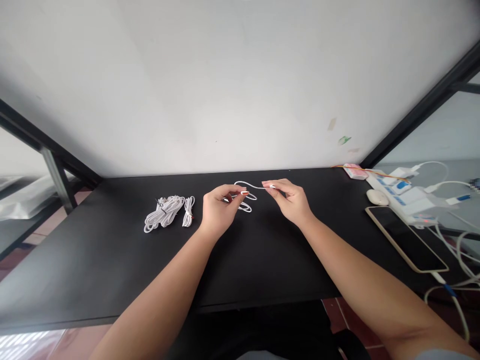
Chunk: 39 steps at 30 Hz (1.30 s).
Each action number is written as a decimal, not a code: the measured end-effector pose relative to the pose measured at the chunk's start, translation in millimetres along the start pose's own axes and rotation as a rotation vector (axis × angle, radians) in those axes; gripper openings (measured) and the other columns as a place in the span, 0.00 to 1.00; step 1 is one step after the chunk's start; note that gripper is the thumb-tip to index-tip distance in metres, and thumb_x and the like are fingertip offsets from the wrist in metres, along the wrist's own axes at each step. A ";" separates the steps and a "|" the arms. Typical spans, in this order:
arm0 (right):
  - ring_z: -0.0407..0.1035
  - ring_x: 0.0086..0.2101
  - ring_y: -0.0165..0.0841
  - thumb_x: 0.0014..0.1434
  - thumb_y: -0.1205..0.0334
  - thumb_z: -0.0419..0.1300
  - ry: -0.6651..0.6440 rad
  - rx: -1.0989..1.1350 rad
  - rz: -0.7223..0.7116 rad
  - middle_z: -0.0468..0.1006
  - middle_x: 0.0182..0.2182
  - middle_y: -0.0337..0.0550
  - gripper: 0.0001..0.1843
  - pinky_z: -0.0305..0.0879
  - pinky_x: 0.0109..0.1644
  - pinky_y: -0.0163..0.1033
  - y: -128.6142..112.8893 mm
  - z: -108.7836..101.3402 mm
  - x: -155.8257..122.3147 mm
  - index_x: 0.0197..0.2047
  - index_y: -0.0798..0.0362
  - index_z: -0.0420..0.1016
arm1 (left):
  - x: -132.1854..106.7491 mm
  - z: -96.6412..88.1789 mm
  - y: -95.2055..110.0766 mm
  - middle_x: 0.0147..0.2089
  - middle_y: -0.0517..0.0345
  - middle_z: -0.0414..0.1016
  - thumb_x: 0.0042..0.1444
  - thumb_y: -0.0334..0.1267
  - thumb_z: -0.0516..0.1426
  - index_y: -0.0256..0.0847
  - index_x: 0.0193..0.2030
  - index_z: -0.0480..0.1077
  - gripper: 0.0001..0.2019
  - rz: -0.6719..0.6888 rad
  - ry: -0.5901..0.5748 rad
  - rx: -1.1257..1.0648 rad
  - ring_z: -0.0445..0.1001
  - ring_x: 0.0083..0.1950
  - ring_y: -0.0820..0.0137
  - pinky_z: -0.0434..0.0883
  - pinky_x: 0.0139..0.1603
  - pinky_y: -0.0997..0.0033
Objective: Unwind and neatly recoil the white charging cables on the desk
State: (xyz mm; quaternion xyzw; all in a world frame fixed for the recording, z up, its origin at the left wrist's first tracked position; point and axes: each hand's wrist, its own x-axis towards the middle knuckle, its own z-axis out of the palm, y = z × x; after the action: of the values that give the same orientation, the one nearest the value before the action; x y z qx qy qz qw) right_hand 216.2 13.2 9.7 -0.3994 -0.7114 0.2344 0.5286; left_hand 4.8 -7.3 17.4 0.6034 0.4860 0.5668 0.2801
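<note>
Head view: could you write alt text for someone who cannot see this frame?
The left hand and right hand each pinch a thin white cable just above a black table. Bundled white cables lie to the left; a phone and power strip sit at the right.

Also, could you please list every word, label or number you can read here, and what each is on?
No text can be read here.
pink box: print too blurred.
power strip: blue labels too small.
green sticker: blurred.
phone: screen dark.
white cable held in left hand and right hand: no print visible.
</note>
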 end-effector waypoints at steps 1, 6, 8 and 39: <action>0.76 0.48 0.39 0.66 0.56 0.62 -0.017 -0.016 -0.016 0.85 0.45 0.41 0.09 0.72 0.57 0.50 -2.3 -0.4 0.0 0.45 0.43 0.84 | -0.3 -0.3 0.7 0.39 0.53 0.83 0.53 0.43 0.67 0.44 0.36 0.83 0.07 0.012 -0.001 0.008 0.72 0.32 0.70 0.69 0.31 0.69; 0.75 0.48 0.40 0.66 0.57 0.61 -0.046 -0.058 -0.065 0.85 0.46 0.38 0.10 0.73 0.57 0.52 -5.0 -0.2 0.3 0.46 0.40 0.84 | -1.1 0.5 -2.0 0.40 0.52 0.84 0.54 0.41 0.67 0.45 0.37 0.84 0.06 0.008 -0.039 0.007 0.74 0.34 0.67 0.71 0.34 0.66; 0.75 0.48 0.40 0.66 0.58 0.61 -0.044 -0.058 -0.078 0.85 0.46 0.38 0.10 0.73 0.56 0.52 -4.5 -0.1 0.3 0.46 0.39 0.84 | -1.3 0.9 -3.2 0.40 0.52 0.84 0.54 0.41 0.67 0.45 0.37 0.84 0.06 0.000 -0.043 -0.005 0.75 0.34 0.67 0.71 0.35 0.66; 0.78 0.41 0.39 0.66 0.47 0.59 0.115 0.090 0.148 0.83 0.38 0.45 0.15 0.74 0.52 0.48 3.2 -0.4 1.2 0.46 0.48 0.78 | 2.7 0.1 -0.5 0.41 0.51 0.81 0.59 0.47 0.62 0.40 0.37 0.79 0.12 -0.052 0.004 -0.142 0.76 0.38 0.67 0.70 0.37 0.68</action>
State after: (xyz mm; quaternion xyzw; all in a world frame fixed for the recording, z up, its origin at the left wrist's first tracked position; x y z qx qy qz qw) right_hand 217.4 16.0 8.1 -0.4395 -0.6372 0.2811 0.5673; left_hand 4.4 -4.7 18.1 0.5679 0.4606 0.5936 0.3360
